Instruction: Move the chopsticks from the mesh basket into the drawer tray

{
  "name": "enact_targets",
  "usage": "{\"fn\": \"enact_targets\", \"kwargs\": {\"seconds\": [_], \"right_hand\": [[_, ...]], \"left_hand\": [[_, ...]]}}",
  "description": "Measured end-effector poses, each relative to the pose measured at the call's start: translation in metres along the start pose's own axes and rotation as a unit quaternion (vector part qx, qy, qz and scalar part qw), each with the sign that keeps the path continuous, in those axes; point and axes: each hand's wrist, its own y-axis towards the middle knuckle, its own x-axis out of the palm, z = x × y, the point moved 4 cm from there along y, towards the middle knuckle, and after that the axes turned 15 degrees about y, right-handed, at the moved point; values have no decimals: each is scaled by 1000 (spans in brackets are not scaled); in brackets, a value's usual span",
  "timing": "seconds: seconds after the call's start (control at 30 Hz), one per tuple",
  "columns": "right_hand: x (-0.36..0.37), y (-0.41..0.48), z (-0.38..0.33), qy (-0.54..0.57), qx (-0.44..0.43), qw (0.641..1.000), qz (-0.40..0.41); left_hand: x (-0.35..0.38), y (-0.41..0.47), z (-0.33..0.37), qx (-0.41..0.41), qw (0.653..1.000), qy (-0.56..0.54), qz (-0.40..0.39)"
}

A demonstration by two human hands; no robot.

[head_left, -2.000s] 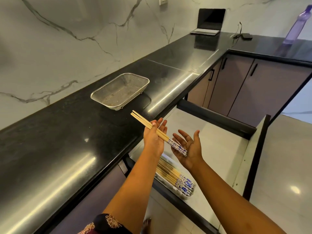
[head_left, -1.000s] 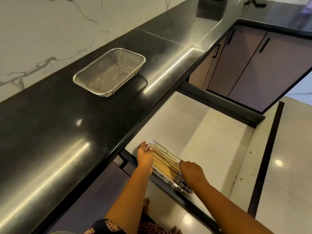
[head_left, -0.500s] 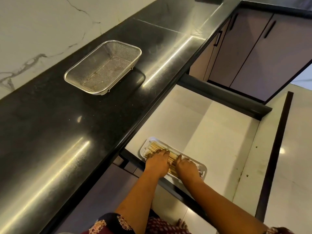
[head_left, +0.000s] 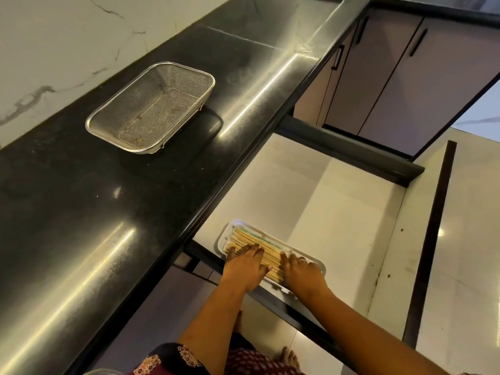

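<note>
The steel mesh basket (head_left: 151,106) sits on the black counter with no chopsticks in it. Several wooden chopsticks (head_left: 250,243) lie side by side in the white tray (head_left: 226,234), which rests at the near left of the open drawer. My left hand (head_left: 247,266) lies flat on the chopsticks near their middle, fingers spread. My right hand (head_left: 303,272) lies flat over their right ends and hides the patterned tips. Neither hand grips anything.
The glossy black counter (head_left: 121,212) runs along the left under a marble wall. The open drawer (head_left: 324,212) has a pale floor and dark sides. Closed cabinet doors (head_left: 392,63) stand beyond it. My bare foot (head_left: 289,358) shows on the floor below.
Two seconds ago my hands held a few chopsticks above the drawer. They went down to the tray and let go. Now both palms rest flat on the chopsticks in it.
</note>
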Motion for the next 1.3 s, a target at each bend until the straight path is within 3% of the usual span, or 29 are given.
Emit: {"fn": "enact_targets", "kwargs": {"seconds": [0.23,0.4,0.53,0.77,0.97,1.17,1.3], "right_hand": [[-3,-8,4,7,1,1000,26],[-4,-16,2,79,-72,993,40],[4,-24,3,118,-136,984,-14],[1,-21,8,74,-120,990,-25],[6,-24,12,94,-116,988,-25],[2,-34,16,112,-136,984,11],[-5,-47,18,118,-151,974,119]], "left_hand": [[1,-1,1,-2,1000,14,1],[4,-8,4,-31,999,34,22],[7,-10,8,-33,998,56,4],[-1,-10,7,-35,996,81,-19],[3,-19,9,-68,995,68,10],[0,-31,16,-105,993,55,29],[4,-44,24,-121,991,28,51]]}}
